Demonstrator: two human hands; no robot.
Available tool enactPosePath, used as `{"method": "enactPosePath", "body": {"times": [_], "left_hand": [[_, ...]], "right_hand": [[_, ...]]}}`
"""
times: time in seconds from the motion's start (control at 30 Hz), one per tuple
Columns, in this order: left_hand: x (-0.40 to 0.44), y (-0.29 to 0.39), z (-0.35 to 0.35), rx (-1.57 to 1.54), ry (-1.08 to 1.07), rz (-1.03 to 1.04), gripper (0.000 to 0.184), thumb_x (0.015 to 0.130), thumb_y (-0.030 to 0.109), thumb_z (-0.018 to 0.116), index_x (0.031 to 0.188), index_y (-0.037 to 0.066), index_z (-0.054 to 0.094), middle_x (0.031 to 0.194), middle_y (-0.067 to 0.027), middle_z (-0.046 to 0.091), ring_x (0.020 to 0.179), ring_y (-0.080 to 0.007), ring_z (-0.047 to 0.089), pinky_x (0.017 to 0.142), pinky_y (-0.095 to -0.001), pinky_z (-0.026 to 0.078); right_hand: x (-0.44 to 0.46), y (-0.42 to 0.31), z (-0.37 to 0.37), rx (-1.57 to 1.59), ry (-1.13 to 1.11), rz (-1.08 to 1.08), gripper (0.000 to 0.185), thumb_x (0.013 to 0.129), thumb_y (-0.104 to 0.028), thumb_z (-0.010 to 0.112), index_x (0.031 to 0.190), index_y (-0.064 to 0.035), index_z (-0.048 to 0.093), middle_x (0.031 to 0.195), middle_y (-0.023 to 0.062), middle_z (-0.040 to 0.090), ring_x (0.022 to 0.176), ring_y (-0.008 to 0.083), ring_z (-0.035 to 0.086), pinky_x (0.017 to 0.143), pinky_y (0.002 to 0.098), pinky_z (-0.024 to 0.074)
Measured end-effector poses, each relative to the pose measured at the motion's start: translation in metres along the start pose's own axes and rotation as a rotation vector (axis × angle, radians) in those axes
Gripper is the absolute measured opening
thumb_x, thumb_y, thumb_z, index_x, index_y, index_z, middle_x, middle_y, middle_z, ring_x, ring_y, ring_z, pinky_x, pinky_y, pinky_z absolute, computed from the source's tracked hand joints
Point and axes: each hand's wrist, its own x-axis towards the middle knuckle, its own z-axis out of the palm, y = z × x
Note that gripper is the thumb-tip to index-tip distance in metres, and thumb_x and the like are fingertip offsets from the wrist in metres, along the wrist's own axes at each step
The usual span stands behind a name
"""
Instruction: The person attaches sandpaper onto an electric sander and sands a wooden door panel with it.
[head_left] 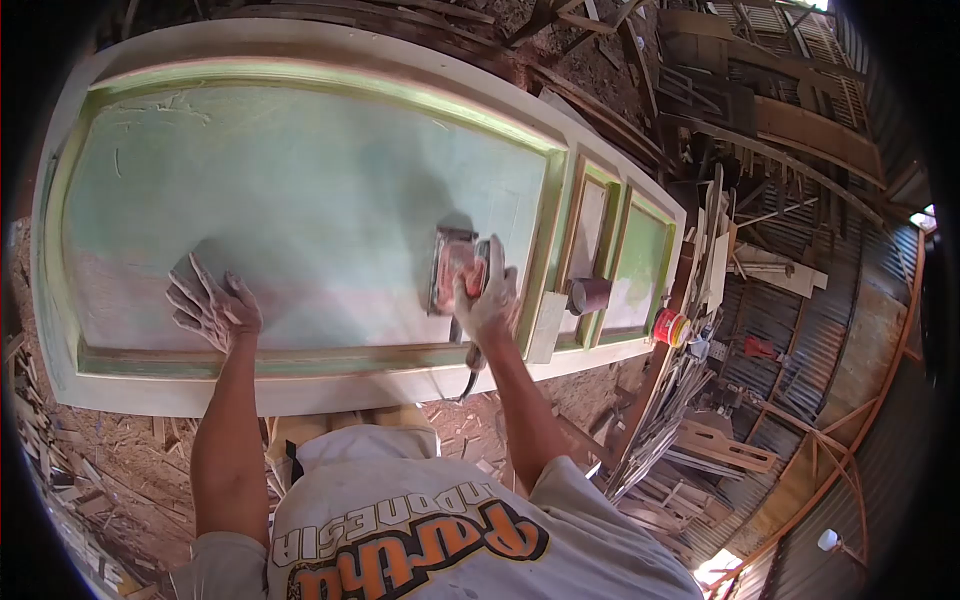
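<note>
A red electric sander [455,275] rests on the large recessed panel of a pale green wooden door [300,190], right of the panel's middle. My right hand [486,298] is wrapped round the sander, and a dark cord hangs from it over the door's near edge. Dusty and spread flat, my left hand [215,305] lies on the same panel towards its left side, with nothing in it. Raised frame strips border the panel. The sander's underside is hidden against the surface.
A dark cylinder [589,296] lies across the smaller right-hand panels, beside a flat wood piece [545,327]. A red and yellow tin [670,327] stands past the door's right end. Timber stacks [660,420] fill the right side; wood scraps [110,460] litter the ground.
</note>
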Motion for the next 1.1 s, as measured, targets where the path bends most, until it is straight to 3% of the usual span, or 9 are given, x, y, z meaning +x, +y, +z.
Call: {"method": "enactPosePath", "body": {"times": [0.07,0.33,0.43,0.57,0.83,0.9,0.97,1.03,1.1], "left_hand": [[0.0,-0.001,0.0,-0.063,0.018,0.015,0.082,0.111,0.053,0.053,0.183,0.03,0.022,0.189,-0.0212,0.015,0.171,-0.0528,0.016,0.132,-0.0766,0.014],[-0.001,-0.001,0.0,-0.021,-0.005,0.01,0.082,0.111,0.052,0.055,0.183,0.029,0.023,0.189,-0.0211,0.015,0.171,-0.0532,0.017,0.131,-0.0767,0.016],[0.0,0.0,0.001,-0.015,0.003,0.011,0.082,0.111,0.051,0.055,0.183,0.029,0.024,0.189,-0.0211,0.016,0.17,-0.0534,0.018,0.131,-0.0766,0.016],[0.001,-0.001,0.0,-0.018,0.029,0.033,0.081,0.111,0.05,0.055,0.183,0.029,0.023,0.189,-0.0208,0.016,0.171,-0.0526,0.018,0.131,-0.0761,0.017],[-0.002,-0.001,0.002,-0.009,0.012,0.0,0.08,0.113,0.057,0.05,0.183,0.031,0.022,0.19,-0.0183,0.015,0.172,-0.0497,0.016,0.134,-0.0724,0.015],[0.001,0.0,0.003,0.007,0.007,-0.003,0.08,0.113,0.058,0.05,0.183,0.031,0.022,0.19,-0.018,0.015,0.172,-0.0498,0.016,0.134,-0.0723,0.015],[0.0,0.001,0.001,-0.011,0.007,-0.009,0.08,0.113,0.057,0.049,0.183,0.031,0.022,0.19,-0.0183,0.015,0.172,-0.0501,0.015,0.134,-0.0726,0.015],[0.0,0.001,0.0,-0.012,0.01,-0.006,0.08,0.113,0.057,0.05,0.183,0.031,0.022,0.19,-0.0186,0.015,0.172,-0.0503,0.015,0.133,-0.0728,0.016],[0.002,0.001,0.0,-0.009,0.015,-0.004,0.079,0.113,0.056,0.05,0.183,0.031,0.022,0.19,-0.0189,0.015,0.172,-0.0505,0.015,0.133,-0.073,0.016]], "right_hand": [[0.039,-0.001,-0.003,0.026,0.078,-0.054,0.099,0.091,-0.028,0.087,0.176,-0.0176,0.037,0.113,0.0298,0.063,0.084,0.0506,0.072,0.076,0.0593,0.0626],[0.211,0.019,0.006,0.091,0.164,-0.142,0.106,0.087,-0.03,0.09,0.176,-0.0228,0.035,0.119,0.0312,0.068,0.102,0.0516,0.074,0.091,0.0599,0.0618],[0.236,0.014,0.002,-0.1,0.104,-0.031,0.109,0.085,-0.029,0.091,0.177,-0.0242,0.033,0.12,0.0309,0.069,0.107,0.0514,0.073,0.094,0.0592,0.0616],[0.178,-0.002,0.001,-0.024,0.043,0.001,0.109,0.086,-0.033,0.091,0.178,-0.0275,0.032,0.122,0.0298,0.066,0.106,0.0515,0.074,0.094,0.06,0.0622],[-0.002,-0.011,-0.003,0.028,-0.032,-0.005,0.103,0.089,-0.027,0.088,0.177,-0.0249,0.035,0.115,0.0293,0.061,0.084,0.052,0.071,0.076,0.0584,0.0616],[-0.001,-0.016,-0.004,0.04,-0.05,-0.005,0.102,0.09,-0.027,0.088,0.177,-0.0245,0.035,0.114,0.0288,0.061,0.083,0.0515,0.071,0.075,0.058,0.0613],[0.018,-0.031,-0.01,0.058,-0.084,0.048,0.099,0.09,-0.028,0.087,0.175,-0.0154,0.037,0.114,0.029,0.063,0.099,0.0524,0.07,0.084,0.0608,0.0619],[0.058,-0.027,-0.002,0.084,-0.052,0.035,0.101,0.089,-0.029,0.087,0.176,-0.0188,0.036,0.115,0.0302,0.064,0.099,0.052,0.07,0.087,0.0616,0.0615],[0.107,-0.03,-0.002,-0.057,-0.01,0.04,0.1,0.091,-0.035,0.086,0.177,-0.03,0.034,0.119,0.0305,0.064,0.094,0.0551,0.075,0.086,0.0619,0.0632]]}}
